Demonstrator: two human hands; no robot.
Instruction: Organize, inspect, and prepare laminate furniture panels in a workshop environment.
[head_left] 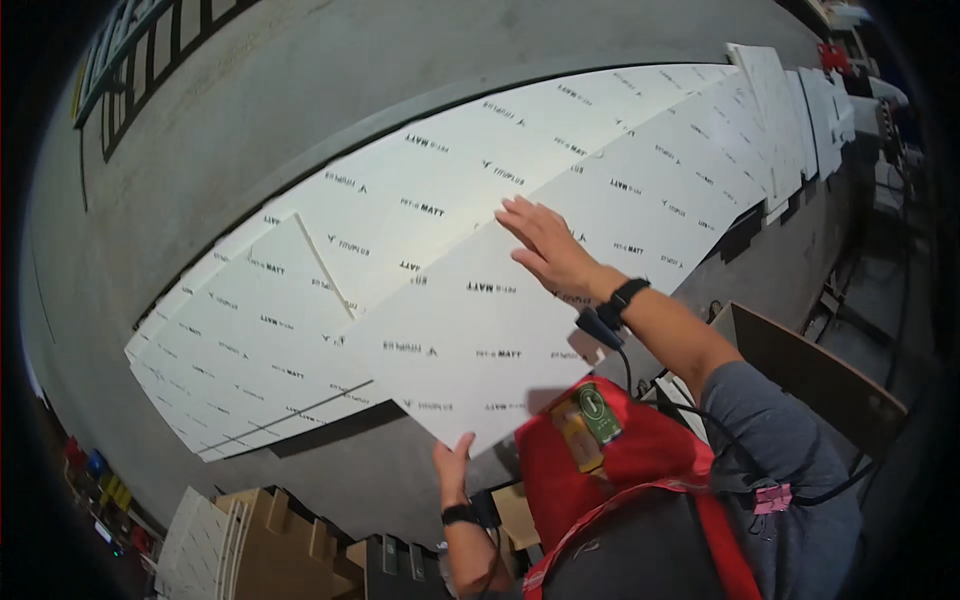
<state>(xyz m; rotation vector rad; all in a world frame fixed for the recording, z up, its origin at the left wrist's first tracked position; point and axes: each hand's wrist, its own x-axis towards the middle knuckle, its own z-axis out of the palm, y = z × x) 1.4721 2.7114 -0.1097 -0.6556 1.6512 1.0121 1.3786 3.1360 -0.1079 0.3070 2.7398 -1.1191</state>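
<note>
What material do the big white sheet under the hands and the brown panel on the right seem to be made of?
White sheet: probably laminate or plastic-faced board with a protective film; it looks thin, stiff and matt, with repeated print. Brown panel: likely wood fibreboard; flat, dull brown face and a plain cut edge.

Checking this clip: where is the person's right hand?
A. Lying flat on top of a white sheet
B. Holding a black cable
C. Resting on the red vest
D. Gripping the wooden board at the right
A: the right hand lies palm down, fingers spread, on the top white sheet, while the left hand grips that sheet's near corner.
</note>
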